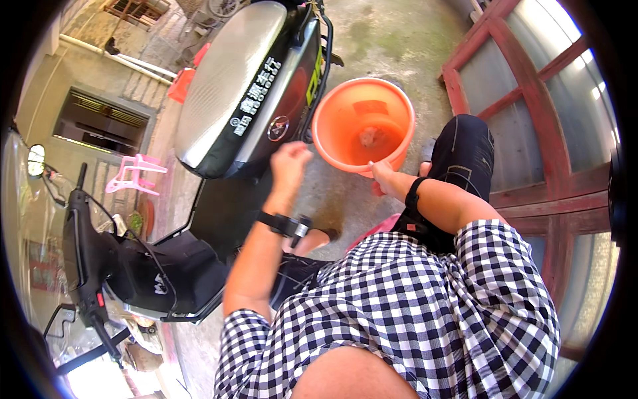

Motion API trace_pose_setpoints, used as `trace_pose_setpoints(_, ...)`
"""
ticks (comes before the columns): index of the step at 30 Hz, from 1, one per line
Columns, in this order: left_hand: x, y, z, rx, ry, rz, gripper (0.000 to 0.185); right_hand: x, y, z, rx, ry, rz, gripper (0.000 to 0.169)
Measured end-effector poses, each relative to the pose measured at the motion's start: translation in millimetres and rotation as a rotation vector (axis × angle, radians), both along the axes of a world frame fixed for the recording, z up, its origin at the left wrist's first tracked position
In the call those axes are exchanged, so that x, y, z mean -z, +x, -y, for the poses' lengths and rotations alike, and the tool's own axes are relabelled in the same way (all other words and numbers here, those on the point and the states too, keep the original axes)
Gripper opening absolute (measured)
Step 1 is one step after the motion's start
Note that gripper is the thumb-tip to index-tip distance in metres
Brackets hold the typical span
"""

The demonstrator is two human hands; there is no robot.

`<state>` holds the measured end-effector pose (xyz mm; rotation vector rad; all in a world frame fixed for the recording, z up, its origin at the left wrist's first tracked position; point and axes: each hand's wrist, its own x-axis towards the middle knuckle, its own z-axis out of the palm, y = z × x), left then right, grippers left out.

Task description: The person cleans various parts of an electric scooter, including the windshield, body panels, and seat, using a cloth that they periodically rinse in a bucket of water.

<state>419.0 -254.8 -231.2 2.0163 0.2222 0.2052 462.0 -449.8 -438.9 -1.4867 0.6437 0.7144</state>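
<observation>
An orange plastic bucket [324,119] is in front of me, its open mouth towards the camera. Something small and pale [370,136] shows at its bottom, too blurred to name. My right hand [383,174] grips the near rim, thumb on the edge and fingers outside. To the left of the bucket, my left hand [291,162] is raised beside the scooter's side panel, its fingers curled in; whether it holds something cannot be made out. A black strap with a small device [286,225] is around my left wrist, and another black band [412,193] is around the right.
An electric scooter [234,85] with a pale seat stands close on the left, its handlebar [87,249] at the far left. Red-framed glass doors [553,114] flank me on the right. Beyond the scooter are a pink plastic stool [134,174] and a wall with a window [102,122].
</observation>
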Motion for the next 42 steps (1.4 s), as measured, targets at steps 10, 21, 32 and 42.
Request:
trace_pose_setpoints(10,-113.6,102.1,-215.2,-0.501,1.401,0.292,0.046,-7.4,32.0,62.0,0.419,0.177,-0.229,0.038)
trace_pose_setpoints(21,-64.5,125.7,-301.6,-0.513,1.489,0.272,0.057,-59.5,179.2,199.4,0.231,-0.379,0.067,0.044)
trace_pose_setpoints(32,-76.3,111.3,-297.3,-0.470,1.521,0.320,0.050,-112.6,245.5,194.8,0.405,-0.365,0.275,0.049)
trace_pose_setpoints(42,-70.0,115.3,-293.2,-0.532,1.482,0.329,0.052,-317.9,196.5,238.6,-0.149,-0.585,0.705,0.039)
